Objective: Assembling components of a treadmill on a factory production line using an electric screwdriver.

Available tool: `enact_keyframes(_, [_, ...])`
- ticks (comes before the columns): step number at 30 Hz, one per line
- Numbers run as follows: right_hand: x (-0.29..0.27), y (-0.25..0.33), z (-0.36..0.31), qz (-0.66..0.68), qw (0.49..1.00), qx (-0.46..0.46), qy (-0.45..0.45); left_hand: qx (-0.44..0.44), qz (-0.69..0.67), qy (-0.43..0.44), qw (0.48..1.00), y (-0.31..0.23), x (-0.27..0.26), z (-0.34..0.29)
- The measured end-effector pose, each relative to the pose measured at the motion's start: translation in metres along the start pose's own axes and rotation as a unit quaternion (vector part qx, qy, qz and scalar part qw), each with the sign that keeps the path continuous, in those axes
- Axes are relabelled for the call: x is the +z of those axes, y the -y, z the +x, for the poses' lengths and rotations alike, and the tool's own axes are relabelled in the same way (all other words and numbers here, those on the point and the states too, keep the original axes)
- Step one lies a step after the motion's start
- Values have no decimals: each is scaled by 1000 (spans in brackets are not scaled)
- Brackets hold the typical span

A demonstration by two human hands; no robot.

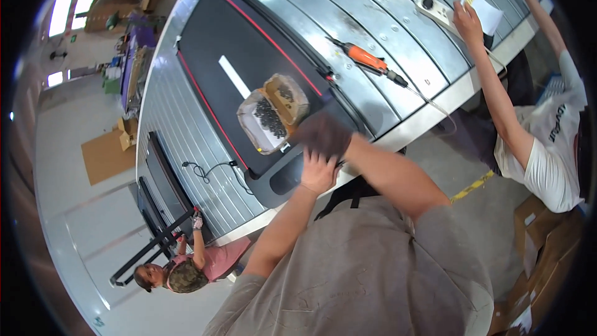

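My bare left hand (319,173) is at the near end of a long black panel (214,34) with red lines along its sides, which looks like a treadmill deck. Its fingers are stretched out and meet the lower edge of my right hand. A dark glove covers my right hand (324,137), which is smeared by motion, so its fingers cannot be made out. Just left of the glove, a two-part open box (247,126) lined with clear plastic rests on the panel. Dark screws (269,118) fill one part, and more small parts lie in the other. A white strip (233,76) lies beyond the box.
An orange electric screwdriver (367,58) with a cord lies on the slatted metal table (311,0). At right, a co-worker's hand (467,22) holds a paper sheet (485,12) beside a power strip (435,12). At left, another person's gloved hand (198,219) touches a black frame (155,239).
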State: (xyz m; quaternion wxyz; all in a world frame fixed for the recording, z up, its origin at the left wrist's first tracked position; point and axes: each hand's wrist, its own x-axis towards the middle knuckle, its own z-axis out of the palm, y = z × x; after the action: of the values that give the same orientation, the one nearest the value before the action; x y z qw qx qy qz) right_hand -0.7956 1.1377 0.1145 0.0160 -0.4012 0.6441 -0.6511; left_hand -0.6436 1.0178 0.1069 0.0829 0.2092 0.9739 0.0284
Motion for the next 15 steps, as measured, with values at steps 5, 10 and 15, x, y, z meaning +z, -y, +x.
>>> enact_keyframes(5, [-36,-73,13,-181,963,150,-132,-21,6,12,1000,9,-16,-6])
enact_keyframes(10, [-124,-101,-34,-575,781,240,-52,29,-104,28,994,22,-66,2])
enact_keyframes(15, [-98,-59,-24,-515,728,453,-16,-88,-261,-196,941,125,-87,-17])
